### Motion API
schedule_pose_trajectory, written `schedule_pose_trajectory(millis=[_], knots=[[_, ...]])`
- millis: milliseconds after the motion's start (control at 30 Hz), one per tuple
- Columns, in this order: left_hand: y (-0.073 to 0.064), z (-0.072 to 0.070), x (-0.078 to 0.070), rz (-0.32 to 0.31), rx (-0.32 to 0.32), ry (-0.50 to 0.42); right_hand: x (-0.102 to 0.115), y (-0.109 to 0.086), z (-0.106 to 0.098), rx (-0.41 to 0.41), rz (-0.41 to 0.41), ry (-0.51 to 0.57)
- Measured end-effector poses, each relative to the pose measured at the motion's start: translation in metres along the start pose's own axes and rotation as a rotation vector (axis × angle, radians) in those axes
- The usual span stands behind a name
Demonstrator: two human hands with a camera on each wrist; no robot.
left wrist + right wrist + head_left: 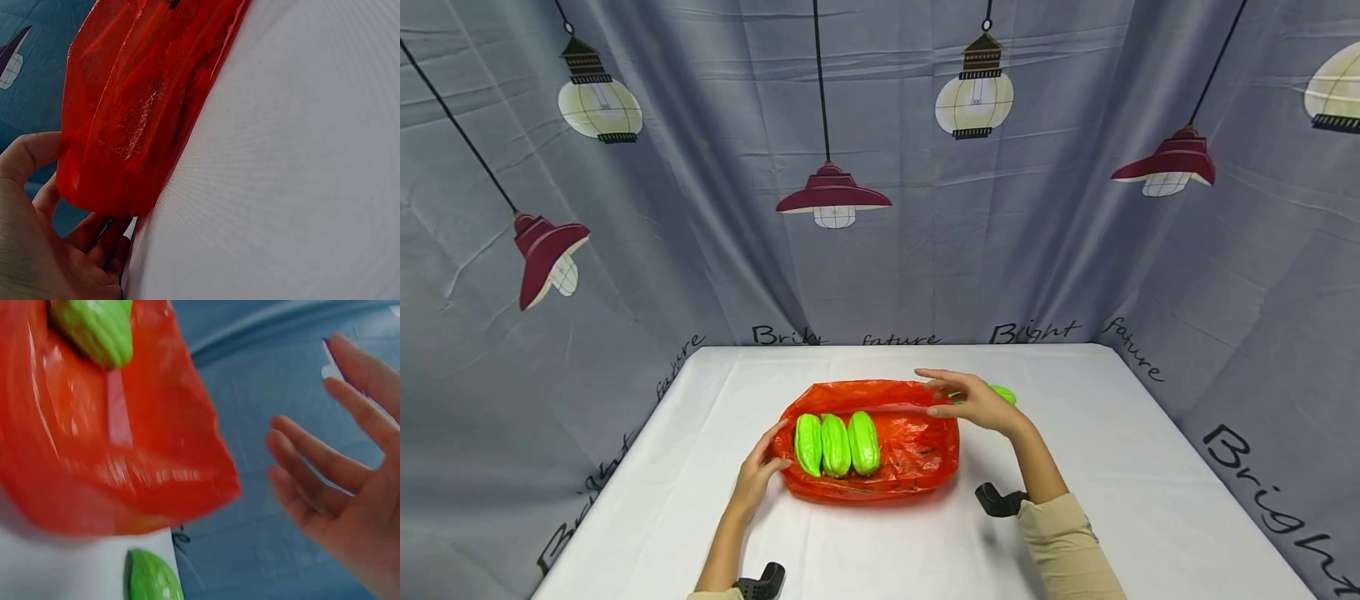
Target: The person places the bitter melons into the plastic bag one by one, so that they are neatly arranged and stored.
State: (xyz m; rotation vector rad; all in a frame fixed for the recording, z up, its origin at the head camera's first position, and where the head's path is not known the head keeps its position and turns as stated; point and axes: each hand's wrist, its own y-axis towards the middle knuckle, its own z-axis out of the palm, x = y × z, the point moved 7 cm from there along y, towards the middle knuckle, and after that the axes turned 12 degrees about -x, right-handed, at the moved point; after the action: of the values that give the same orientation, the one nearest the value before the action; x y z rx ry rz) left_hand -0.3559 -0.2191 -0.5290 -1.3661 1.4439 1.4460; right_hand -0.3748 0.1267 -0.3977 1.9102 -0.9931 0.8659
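Observation:
An open red plastic bag (917,450) lies on the white table. Three ridged green gourds, perhaps bitter melons, sit side by side in its left half; the rightmost gourd (865,443) stands slightly apart. At the bag's left edge my left hand (758,471) grips the rim, thumb and fingers either side of the plastic (125,112). My right hand (973,402) hovers by the bag's right rim, fingers spread and holding nothing. Another green gourd (1004,394) lies on the table beyond the right hand, partly hidden by it; the right wrist view shows this gourd (153,578) beside the bag.
The white table (1045,367) runs around the bag on every side. Behind it hangs a grey-blue curtain (880,275) printed with lamps and lettering. Black wrist devices (1000,500) sit on both forearms.

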Motion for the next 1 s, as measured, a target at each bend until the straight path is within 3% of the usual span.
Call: schedule_pose_trajectory(millis=[133, 267, 367, 467, 600, 733, 833, 1000], knots=[[0.0, -0.001, -0.001, -0.006, 0.003, -0.009, 0.007, 0.008, -0.025, -0.104, -0.021, -0.049], [-0.005, 0.0, -0.019, -0.003, 0.014, -0.023, 0.021, 0.011, -0.046, -0.161, -0.016, -0.087], [-0.009, 0.001, -0.031, -0.003, 0.018, -0.018, 0.019, 0.016, -0.06, -0.167, -0.014, -0.104], [-0.008, 0.001, -0.029, 0.006, 0.014, -0.016, 0.015, 0.02, -0.073, -0.152, -0.004, -0.118], [-0.003, 0.001, -0.011, 0.004, 0.003, -0.021, 0.008, 0.024, -0.087, -0.128, 0.01, -0.122], [0.0, 0.0, 0.001, 0.021, -0.012, 0.0, -0.008, 0.028, -0.097, -0.115, 0.022, -0.081], [0.0, 0.0, 0.002, 0.035, -0.021, 0.008, -0.032, 0.031, -0.103, -0.111, 0.04, -0.045], [-0.001, 0.0, 0.0, 0.013, -0.013, -0.004, -0.076, 0.034, -0.109, -0.1, 0.096, -0.087]])
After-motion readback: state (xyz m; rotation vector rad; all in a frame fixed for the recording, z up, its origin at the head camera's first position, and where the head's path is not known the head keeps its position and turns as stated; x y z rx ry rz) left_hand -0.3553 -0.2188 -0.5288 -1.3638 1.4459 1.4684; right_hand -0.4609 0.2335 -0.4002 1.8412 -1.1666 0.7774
